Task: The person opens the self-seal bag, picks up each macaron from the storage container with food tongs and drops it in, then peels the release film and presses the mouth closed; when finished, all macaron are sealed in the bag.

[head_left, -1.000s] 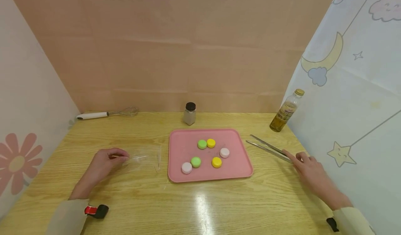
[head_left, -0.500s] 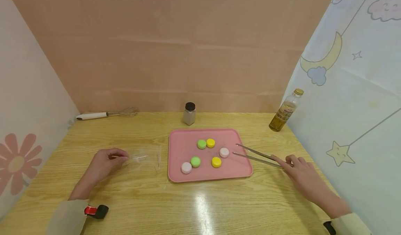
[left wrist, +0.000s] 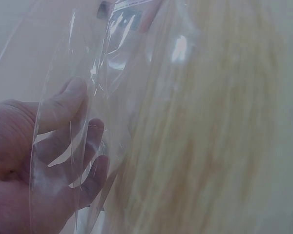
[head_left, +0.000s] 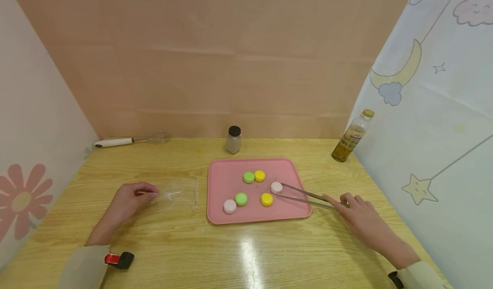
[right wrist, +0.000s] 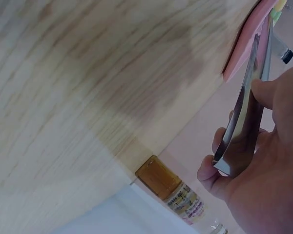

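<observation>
My right hand grips metal tongs, whose two tips stand on either side of the pale pink macaron at the right of the pink tray. In the right wrist view the hand holds the tongs between thumb and fingers. My left hand pinches the edge of a clear plastic box or bag left of the tray; the left wrist view shows the hand behind the clear plastic. Green, yellow and another pale pink macaron lie on the tray.
A black-capped jar stands behind the tray. The oil bottle stands at the back right, beside the patterned wall. At the back left lies a whisk.
The right hand has moved left with the tongs, from beside the tray to over it, and their tips have come to the right-hand pink macaron. The left hand has stayed put.
</observation>
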`<state>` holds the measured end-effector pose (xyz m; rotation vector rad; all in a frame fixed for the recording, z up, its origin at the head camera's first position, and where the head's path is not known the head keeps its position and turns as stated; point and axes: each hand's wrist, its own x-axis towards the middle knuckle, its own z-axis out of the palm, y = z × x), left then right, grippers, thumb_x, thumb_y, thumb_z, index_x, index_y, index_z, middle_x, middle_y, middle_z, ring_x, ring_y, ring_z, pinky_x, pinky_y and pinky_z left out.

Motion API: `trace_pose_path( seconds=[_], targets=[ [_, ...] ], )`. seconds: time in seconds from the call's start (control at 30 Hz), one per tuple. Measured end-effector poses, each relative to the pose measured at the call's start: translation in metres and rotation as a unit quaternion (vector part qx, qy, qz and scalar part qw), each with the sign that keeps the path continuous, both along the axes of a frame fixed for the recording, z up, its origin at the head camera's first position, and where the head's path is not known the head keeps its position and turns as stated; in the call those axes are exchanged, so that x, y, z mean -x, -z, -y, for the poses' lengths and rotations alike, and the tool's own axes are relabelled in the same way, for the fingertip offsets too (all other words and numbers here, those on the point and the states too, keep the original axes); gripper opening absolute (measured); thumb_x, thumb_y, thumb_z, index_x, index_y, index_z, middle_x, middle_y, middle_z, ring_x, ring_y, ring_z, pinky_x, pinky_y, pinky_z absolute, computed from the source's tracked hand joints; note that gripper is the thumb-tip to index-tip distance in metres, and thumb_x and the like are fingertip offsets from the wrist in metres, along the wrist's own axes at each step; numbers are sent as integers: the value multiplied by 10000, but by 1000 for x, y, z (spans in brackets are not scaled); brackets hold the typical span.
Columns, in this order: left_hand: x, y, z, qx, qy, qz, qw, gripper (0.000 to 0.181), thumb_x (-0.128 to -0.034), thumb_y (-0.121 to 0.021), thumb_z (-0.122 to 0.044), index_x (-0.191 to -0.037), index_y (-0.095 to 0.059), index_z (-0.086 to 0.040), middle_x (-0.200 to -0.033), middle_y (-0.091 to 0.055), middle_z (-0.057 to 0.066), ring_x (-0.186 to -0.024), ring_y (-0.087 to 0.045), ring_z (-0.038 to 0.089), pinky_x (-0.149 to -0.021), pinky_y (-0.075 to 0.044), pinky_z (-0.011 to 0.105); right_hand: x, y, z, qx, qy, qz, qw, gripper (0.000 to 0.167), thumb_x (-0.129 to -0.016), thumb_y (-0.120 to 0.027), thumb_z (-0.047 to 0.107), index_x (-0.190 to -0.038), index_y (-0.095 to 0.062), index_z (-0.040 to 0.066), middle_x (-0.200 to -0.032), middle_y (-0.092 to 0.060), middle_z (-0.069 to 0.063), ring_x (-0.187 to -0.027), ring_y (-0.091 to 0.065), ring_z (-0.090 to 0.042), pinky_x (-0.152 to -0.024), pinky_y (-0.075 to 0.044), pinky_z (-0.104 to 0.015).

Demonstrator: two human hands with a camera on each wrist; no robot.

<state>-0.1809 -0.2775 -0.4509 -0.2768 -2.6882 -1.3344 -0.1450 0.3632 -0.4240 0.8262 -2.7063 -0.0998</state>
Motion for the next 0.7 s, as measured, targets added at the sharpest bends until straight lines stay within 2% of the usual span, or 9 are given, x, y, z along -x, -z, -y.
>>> trace_pose_path(
  seconds=[0.23, 0.43, 0.7],
  targets=[
    [0, 0, 0, -61, 15, -33, 10000, 151, -959, -728, -190, -1002, -767, -50, -958, -736, 56, -848, -647, 79, -727, -523, 224, 3, 2, 7, 101, -50, 114, 9999, 721, -868, -757, 34, -1498, -497, 268, -1025, -506, 13, -777, -441, -145, -632, -324, -311],
    [0, -1, 0, -54, 23, -39, 10000, 147, -958, -728, -180, -995, -766, -43, -952, -735, 61, -841, -643, 75, -728, -521, 222, 7, 1, 11, 180, -196, 196, 9995, 712, -871, -747, 10, -1501, -499, 229, -1100, -557, -5, -807, -488, -179, -641, -377, -350],
    [0, -2, 0, -60, -23, 59, 10000, 146, -958, -727, -176, -993, -767, -40, -960, -734, 70, -848, -644, 78, -729, -523, 227, 11, 1, 18, 234, -177, 223, 9993, 608, -923, -702, 47, -1482, -527, 207, -1140, -594, 4, -862, -523, -196, -671, -420, -386]
  ],
)
